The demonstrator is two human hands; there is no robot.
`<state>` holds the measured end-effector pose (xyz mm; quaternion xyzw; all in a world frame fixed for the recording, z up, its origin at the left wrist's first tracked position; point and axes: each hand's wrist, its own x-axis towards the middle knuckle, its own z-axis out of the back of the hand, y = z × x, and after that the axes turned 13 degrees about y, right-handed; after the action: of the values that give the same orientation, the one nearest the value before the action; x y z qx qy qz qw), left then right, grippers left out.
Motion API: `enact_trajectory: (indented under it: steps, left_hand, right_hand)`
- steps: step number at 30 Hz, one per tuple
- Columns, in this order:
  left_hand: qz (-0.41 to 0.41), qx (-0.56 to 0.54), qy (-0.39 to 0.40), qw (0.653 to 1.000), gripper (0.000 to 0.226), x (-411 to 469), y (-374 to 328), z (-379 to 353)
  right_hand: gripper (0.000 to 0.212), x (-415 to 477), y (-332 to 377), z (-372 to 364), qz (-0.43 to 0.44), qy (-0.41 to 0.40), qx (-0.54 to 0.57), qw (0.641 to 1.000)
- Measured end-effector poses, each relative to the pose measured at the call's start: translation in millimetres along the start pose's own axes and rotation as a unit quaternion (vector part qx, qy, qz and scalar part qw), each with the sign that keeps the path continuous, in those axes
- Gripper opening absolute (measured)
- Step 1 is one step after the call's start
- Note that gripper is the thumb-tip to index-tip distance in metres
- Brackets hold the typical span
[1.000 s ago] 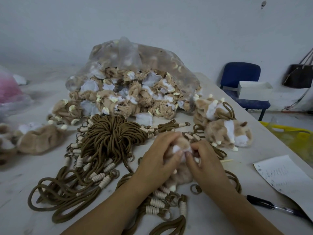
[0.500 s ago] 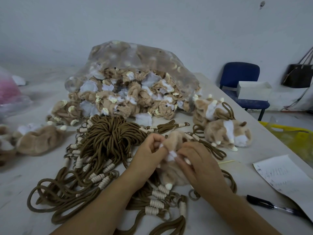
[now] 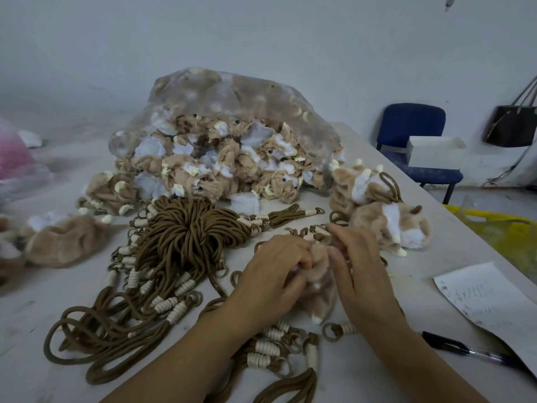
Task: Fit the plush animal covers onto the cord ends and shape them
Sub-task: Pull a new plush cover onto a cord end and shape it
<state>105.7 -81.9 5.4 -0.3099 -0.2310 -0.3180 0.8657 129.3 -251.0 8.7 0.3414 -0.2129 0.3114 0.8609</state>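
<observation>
Fingers of the left hand (image 3: 273,271) are curled, pinching the upper edge of a small tan-and-white plush animal cover (image 3: 318,289), and the right hand (image 3: 360,274) clasps its other side with half-bent fingers. The cover sits between them, low over the pale grey desk (image 3: 43,301). The hands hide its opening, so I cannot tell whether a cord end is already inside. To do this step well, one hand should probably anchor the cord while the other eases the fabric down evenly all round; after that, the ears and feet want plumping out. Loose brown cord ends with white wrapped collars (image 3: 264,349) lie under both wrists at six o'clock and could snag or get dragged along. At ten o'clock from the hands spreads the big coil of brown cords (image 3: 186,237). At twelve o'clock a clear plastic bag of unfitted tan covers (image 3: 232,135) spills open. Two finished tan-and-white plush animals (image 3: 389,225) lie at two o'clock, near the right hand's fingertips. A flat tan cover (image 3: 64,242) rests at nine o'clock. A handwritten white sheet (image 3: 488,301) and a black pen (image 3: 465,351) lie at four o'clock, and a blue chair (image 3: 412,123) stands beyond the desk at one o'clock.
</observation>
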Motion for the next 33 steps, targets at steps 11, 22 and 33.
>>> enact_trajectory:
  steps: [11, 22, 33]
  left_hand:
    - [0.005, 0.105, -0.111, 0.988, 0.010, 3.2, 1.8, 1.0]
    - [0.034, 0.023, -0.078, 0.996, 0.012, 1.2, 0.1, 5.8]
    - [0.063, -0.076, -0.087, 0.991, 0.030, -1.1, -0.1, 7.3]
  right_hand:
    - [0.022, 1.6, -1.6, -0.9, 0.013, -0.028, -0.014, 0.999]
    - [0.044, -1.0, 0.1, -4.8, -0.058, 0.119, 0.103, 0.986]
    - [0.009, 1.9, 4.9, -2.3, -0.096, 0.147, 0.138, 0.975]
